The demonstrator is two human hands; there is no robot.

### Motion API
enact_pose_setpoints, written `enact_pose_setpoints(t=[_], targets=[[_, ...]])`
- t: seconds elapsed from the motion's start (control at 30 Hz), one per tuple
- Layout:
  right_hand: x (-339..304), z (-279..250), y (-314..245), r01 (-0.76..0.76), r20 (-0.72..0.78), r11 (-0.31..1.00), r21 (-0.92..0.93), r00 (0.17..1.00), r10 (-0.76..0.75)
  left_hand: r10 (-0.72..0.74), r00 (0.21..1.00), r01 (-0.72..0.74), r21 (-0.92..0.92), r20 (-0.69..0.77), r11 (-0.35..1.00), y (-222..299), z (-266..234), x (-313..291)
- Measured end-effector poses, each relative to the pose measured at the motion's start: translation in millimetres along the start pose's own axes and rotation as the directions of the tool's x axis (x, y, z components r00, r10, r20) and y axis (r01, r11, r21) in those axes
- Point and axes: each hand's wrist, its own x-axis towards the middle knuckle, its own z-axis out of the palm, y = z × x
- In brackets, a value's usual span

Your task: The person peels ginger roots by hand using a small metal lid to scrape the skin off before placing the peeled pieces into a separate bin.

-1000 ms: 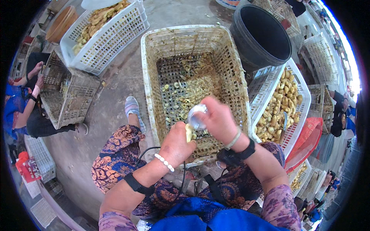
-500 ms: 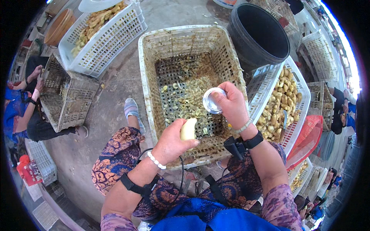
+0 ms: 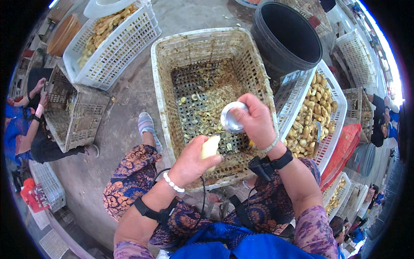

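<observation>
My left hand [image 3: 186, 160] is closed round a pale yellow, smooth, peeled-looking vegetable piece [image 3: 210, 147], its upper end sticking out past the fingers. Across from it, a little higher and to the right, my right hand [image 3: 259, 120] grips a round, shiny metal lid-like tool [image 3: 233, 117] with the thumb pressed on its face. The tool and the piece are apart. Both hands are over a dirty, pale slatted plastic crate [image 3: 160, 93]. Brown and yellowish peelings and thin slices [image 3: 207, 110] are scattered on the crate's bottom.
A black bucket [image 3: 286, 36] stands beyond the crate's right corner. White crates of yellowish-brown knobbly produce stand at right [image 3: 313, 114] and far left [image 3: 112, 52]. A red bag [image 3: 343, 151] lies by the right crate. At left a seated co-worker [image 3: 26, 125] handles another grimy crate [image 3: 82, 114].
My right hand has shifted slightly left with the metal tool, whose face has turned a little. The vegetable piece has turned slightly in my left hand.
</observation>
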Motion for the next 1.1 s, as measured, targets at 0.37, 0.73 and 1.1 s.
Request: enact_pose_setpoints(t=[0.37,0.73,1.1], targets=[[1,-5,1,-0.085,0.102,0.990,0.114,0.992,0.073,0.086,0.993,-0.097,-0.154,-0.075,0.983,5,-2,-6],[12,-5,13,-0.040,-0.092,0.982,-0.183,0.996,0.023,0.037,0.994,-0.031,0.062,-0.100,0.998,2,3,-9],[7,9,9,-0.032,0.030,0.997,-0.076,0.999,0.035,0.312,0.916,-0.182,0.435,-0.251,0.882,6,2,-8]])
